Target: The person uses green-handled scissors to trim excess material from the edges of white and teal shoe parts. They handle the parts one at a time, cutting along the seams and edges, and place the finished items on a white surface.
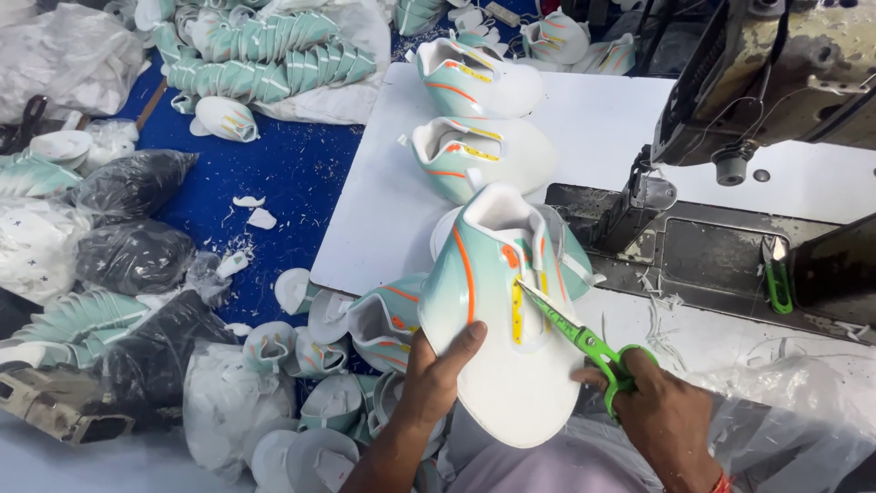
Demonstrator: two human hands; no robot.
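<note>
Both hands work on one shoe upper (497, 310) lying on the white table (602, 119): the left hand (438, 370) presses its edge, fingers closed on it, and the right hand (662, 415) grips green scissors (570, 330). I judge the pointed blades may slip and cut the smooth, glossy mint panel or the yellow strip. Behind stands a metal sewing machine (776, 82).

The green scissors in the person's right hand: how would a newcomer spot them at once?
Start at the white sewing table with the sewing machine. At its near edge the left hand steadies a mint-and-white shoe upper. The scissors lie across it in the right hand, longer than the small green snips by the machine.
</note>
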